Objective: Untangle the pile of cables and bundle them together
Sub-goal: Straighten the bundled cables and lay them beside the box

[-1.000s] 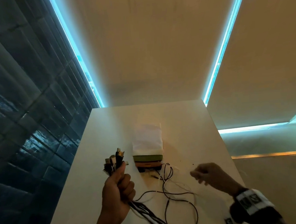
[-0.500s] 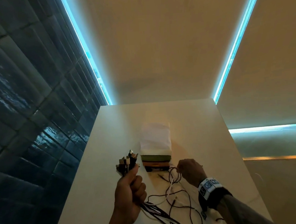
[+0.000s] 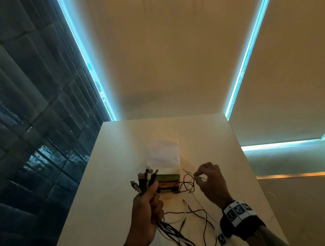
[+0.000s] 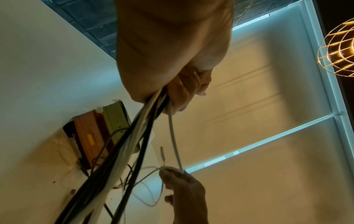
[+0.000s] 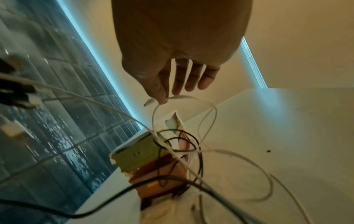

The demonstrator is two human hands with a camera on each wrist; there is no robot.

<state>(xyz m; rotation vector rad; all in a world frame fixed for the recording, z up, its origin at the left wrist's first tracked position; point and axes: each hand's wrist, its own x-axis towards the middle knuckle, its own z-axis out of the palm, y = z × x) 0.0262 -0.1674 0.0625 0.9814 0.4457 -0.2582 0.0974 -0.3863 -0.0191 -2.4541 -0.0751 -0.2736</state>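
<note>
My left hand (image 3: 150, 196) is held upright over the white table (image 3: 112, 183), fist closed round a bundle of black and white cables (image 4: 134, 144). The bundle's connector ends (image 3: 145, 178) stick up above the fist. My right hand (image 3: 197, 177) pinches a thin white cable (image 5: 191, 98) between thumb and forefinger, just behind its plug (image 5: 149, 103), with the other fingers spread. The white cable hangs in a loop down into loose dark and white cables (image 3: 192, 212) lying tangled on the table between the hands.
A stack of small flat boxes (image 3: 168, 179), green over orange-brown and topped with something white, stands just beyond the hands. A dark tiled wall (image 3: 35, 149) runs along the table's left edge. The table's right edge (image 3: 241, 156) drops off.
My right hand came in from the right to the loose tangle, took hold of the thin white cable and lifted it. The left hand kept its grip on the bundle.
</note>
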